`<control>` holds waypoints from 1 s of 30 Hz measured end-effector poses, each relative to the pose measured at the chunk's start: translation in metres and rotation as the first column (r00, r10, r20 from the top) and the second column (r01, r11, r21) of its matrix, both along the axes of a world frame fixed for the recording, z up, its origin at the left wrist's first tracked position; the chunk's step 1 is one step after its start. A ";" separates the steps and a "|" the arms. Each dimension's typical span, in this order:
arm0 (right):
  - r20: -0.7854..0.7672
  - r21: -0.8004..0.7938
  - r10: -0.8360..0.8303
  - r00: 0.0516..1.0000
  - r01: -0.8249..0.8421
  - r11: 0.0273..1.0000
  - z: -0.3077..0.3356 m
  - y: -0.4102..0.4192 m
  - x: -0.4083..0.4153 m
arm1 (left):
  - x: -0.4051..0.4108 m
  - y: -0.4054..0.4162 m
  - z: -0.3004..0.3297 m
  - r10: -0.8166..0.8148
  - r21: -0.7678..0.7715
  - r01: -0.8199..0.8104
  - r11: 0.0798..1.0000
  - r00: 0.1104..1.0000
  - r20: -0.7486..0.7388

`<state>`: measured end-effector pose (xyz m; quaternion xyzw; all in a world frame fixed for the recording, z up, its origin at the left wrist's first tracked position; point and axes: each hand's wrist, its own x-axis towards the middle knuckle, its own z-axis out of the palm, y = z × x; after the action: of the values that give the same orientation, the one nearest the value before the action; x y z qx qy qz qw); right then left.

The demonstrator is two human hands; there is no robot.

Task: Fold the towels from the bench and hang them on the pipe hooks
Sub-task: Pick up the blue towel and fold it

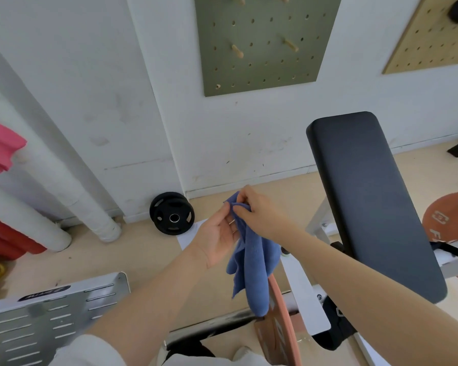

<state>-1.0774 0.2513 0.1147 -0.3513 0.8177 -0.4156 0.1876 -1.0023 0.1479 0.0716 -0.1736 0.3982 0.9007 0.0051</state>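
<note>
Your left hand and right hand both pinch top edge of blue terry towel; towel hangs beside black padded bench.

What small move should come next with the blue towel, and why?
Probably draw the hands apart to spread it: both the left hand and right hand pinch the blue towel at its top, and it hangs bunched, not yet folded.

Single head-worn wide-angle view, forward and down, close over the hands.
</note>
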 end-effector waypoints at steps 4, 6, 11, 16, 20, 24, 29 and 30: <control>0.049 0.003 0.115 0.992 -0.115 0.993 0.002 -0.008 0.006 | 0.001 -0.011 0.003 -0.012 -0.048 0.011 0.999 1.000 -0.022; 0.114 -0.086 0.123 0.986 -0.114 0.990 0.002 -0.013 0.005 | 0.002 -0.015 0.005 0.001 -0.047 -0.002 0.999 0.999 -0.036; 0.032 -0.179 -0.022 0.999 0.027 0.983 -0.002 -0.030 0.007 | 0.014 -0.023 0.003 -0.005 -0.025 0.003 1.000 0.999 -0.052; -0.106 -0.008 -0.006 0.994 0.005 1.000 0.002 -0.040 0.002 | 0.024 -0.034 0.009 -0.020 -0.098 0.019 0.995 1.000 -0.005; -0.111 0.113 0.035 0.993 -0.022 0.993 0.003 -0.042 0.000 | 0.030 -0.046 0.017 -0.107 -0.565 0.104 0.818 0.994 0.029; 0.076 0.098 0.002 0.997 -0.010 0.995 0.004 -0.046 0.004 | 0.033 -0.064 0.026 -0.169 -0.699 0.153 0.699 0.985 0.046; 0.379 -0.061 -0.043 0.924 0.072 0.996 0.003 -0.050 0.011 | 0.035 -0.077 0.030 -0.120 -0.786 0.110 0.609 0.992 0.047; 0.412 -0.084 -0.007 0.911 0.045 0.995 0.003 -0.048 0.011 | 0.036 -0.079 0.032 -0.076 -0.785 0.077 0.614 0.996 0.039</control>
<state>-1.0668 0.2031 0.1177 -0.2533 0.7445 -0.5199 0.3336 -0.9664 0.0691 0.1033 -0.1421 0.7589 0.6347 -0.0326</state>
